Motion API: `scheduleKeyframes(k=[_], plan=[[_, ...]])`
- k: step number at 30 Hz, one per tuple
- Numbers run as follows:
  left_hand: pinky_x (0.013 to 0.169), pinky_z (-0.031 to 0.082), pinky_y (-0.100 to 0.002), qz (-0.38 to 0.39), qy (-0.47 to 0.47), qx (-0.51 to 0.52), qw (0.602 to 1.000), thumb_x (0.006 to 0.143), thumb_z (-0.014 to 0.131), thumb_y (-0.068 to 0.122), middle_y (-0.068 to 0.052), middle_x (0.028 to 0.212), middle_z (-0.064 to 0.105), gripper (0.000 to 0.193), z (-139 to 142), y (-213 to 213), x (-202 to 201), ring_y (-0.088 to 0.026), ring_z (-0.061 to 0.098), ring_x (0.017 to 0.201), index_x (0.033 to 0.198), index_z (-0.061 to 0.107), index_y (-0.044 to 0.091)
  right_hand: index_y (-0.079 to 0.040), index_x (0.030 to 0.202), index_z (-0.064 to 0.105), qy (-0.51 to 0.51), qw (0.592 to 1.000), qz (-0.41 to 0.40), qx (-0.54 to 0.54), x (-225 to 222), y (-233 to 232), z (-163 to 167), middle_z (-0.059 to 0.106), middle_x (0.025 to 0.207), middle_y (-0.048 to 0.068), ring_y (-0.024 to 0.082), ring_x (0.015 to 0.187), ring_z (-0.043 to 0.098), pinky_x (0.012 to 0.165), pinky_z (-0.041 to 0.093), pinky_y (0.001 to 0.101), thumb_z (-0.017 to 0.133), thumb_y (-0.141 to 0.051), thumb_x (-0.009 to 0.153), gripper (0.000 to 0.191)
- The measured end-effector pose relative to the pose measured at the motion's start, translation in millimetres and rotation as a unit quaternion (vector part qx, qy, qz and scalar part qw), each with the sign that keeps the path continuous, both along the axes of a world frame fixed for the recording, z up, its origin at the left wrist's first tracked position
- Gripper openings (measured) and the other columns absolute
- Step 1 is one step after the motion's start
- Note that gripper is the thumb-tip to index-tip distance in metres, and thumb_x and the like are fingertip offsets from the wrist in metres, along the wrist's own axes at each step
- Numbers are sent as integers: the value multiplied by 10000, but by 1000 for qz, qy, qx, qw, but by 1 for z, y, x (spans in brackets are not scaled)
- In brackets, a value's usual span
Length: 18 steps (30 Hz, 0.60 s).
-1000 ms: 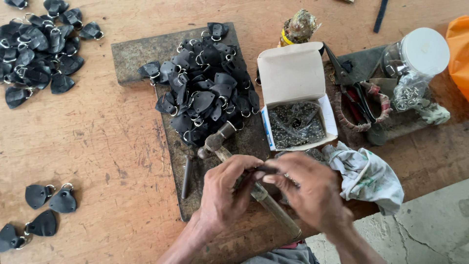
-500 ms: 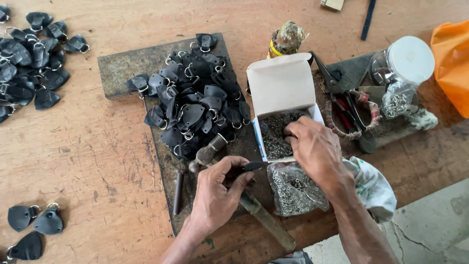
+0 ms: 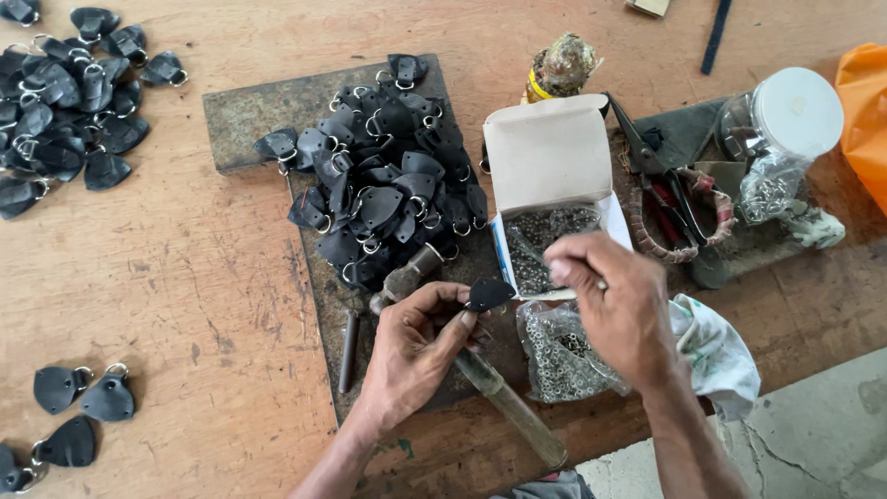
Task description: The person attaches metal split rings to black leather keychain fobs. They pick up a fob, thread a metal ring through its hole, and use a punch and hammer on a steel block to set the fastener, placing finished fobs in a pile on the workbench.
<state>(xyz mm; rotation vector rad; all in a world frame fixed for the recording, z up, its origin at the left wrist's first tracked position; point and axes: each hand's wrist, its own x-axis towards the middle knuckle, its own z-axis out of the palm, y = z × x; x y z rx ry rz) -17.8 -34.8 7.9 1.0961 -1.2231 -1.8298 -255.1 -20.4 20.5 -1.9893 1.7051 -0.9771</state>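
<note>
My left hand (image 3: pixel 418 342) pinches a small black leather piece (image 3: pixel 488 294) just above the dark metal slab (image 3: pixel 268 109). My right hand (image 3: pixel 614 310) hovers over the front edge of an open white box (image 3: pixel 547 152) of small dark rivets (image 3: pixel 545 231), fingers closed together as if pinching something tiny; what they hold is not visible. A hammer (image 3: pixel 485 383) lies on the slab under both hands, its head next to the pile of black leather tabs with metal rings (image 3: pixel 383 185). A clear bag of silver eyelets (image 3: pixel 559 356) lies under my right wrist.
More finished black tabs lie at top left (image 3: pixel 55 102) and bottom left (image 3: pixel 78 407). A metal punch (image 3: pixel 347 349) lies on the slab. Scissors and pliers (image 3: pixel 670 199), a plastic jar with white lid (image 3: pixel 785 125), a white cloth (image 3: pixel 716 356) and an orange bag (image 3: pixel 864 111) crowd the right.
My right hand has moved from the left hand up to the rivet box and now draws back to its front edge. My left hand keeps the leather piece, lifted slightly.
</note>
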Motion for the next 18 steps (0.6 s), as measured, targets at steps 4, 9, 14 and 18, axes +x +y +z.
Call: scheduleKeyframes(k=[4, 9, 14, 18], plan=[[749, 624, -257, 5, -8, -13, 1000, 969, 633, 56, -48, 896, 756, 193, -7, 2, 2, -80, 712, 811, 1138, 694, -13, -76, 1054, 691, -59, 991, 92, -70, 32, 15, -6, 738, 985, 48, 127, 849, 723, 702, 640, 206, 666, -72, 992, 67], [751, 634, -273, 18, 51, 2, 999, 984, 625, 44, -66, 926, 750, 183, -14, 2, 2, -99, 713, 819, 1133, 687, -42, -102, 1075, 730, -100, 986, 38, -130, 41, 19, -9, 644, 1143, 43, 98, 916, 674, 754, 635, 196, 711, -48, 970, 119], [725, 653, -290, 31, 73, 25, 997, 964, 646, 48, -82, 915, 757, 190, -17, 3, -1, -121, 737, 812, 1125, 671, -50, -131, 1003, 775, -118, 988, 52, -86, 47, 17, -11, 614, 1183, 26, 96, 987, 632, 800, 601, 192, 766, -29, 881, 159], [719, 666, -289, 21, 71, 14, 997, 958, 671, 63, -84, 913, 756, 202, -19, 2, 2, -116, 739, 810, 1124, 681, -51, -131, 1008, 775, -244, 967, 77, 5, 49, 12, -15, 587, 1222, 12, 100, 1079, 658, 932, 655, 224, 763, 22, 879, 201]])
